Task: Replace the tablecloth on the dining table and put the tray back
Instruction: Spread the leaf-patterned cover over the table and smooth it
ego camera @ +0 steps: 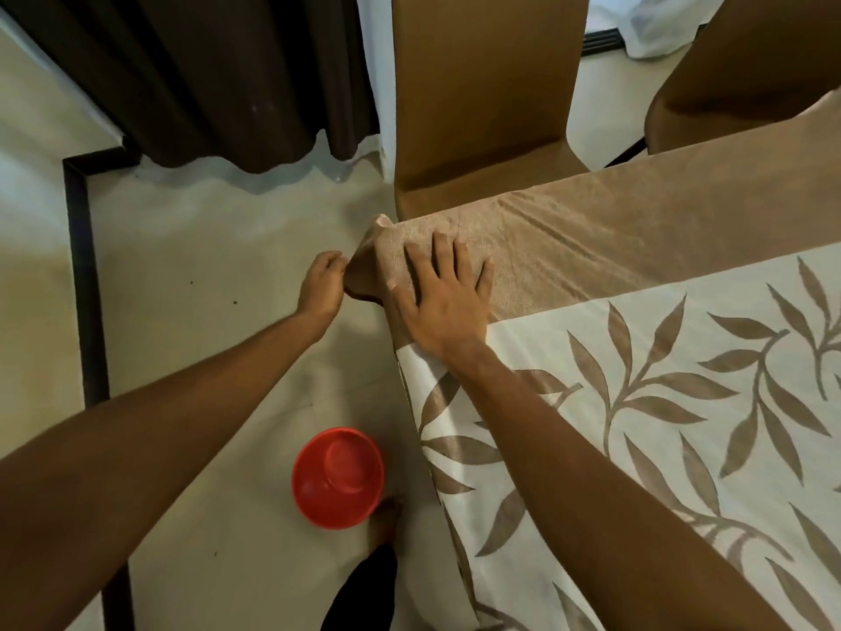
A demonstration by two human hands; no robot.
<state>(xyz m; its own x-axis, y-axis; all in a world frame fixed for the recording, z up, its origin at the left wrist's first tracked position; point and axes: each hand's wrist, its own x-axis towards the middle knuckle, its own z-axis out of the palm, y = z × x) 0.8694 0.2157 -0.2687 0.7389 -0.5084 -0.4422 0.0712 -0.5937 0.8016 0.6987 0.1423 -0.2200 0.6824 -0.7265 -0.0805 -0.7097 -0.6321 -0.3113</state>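
Note:
A tablecloth (660, 403), cream with tan leaf shapes and a wide tan border, covers the dining table on the right. Its tan corner (373, 261) hangs bunched off the table's near-left corner. My left hand (323, 284) pinches that hanging corner from the left side. My right hand (443, 298) lies flat with fingers spread on the tan border, pressing it down at the table corner. No tray is in view.
A red bowl (337, 476) sits upside down on the pale floor by my foot (386, 516). A tan chair (482, 107) stands at the table's far side, a second chair (746, 70) at top right. Dark curtains (205, 75) hang at the back left.

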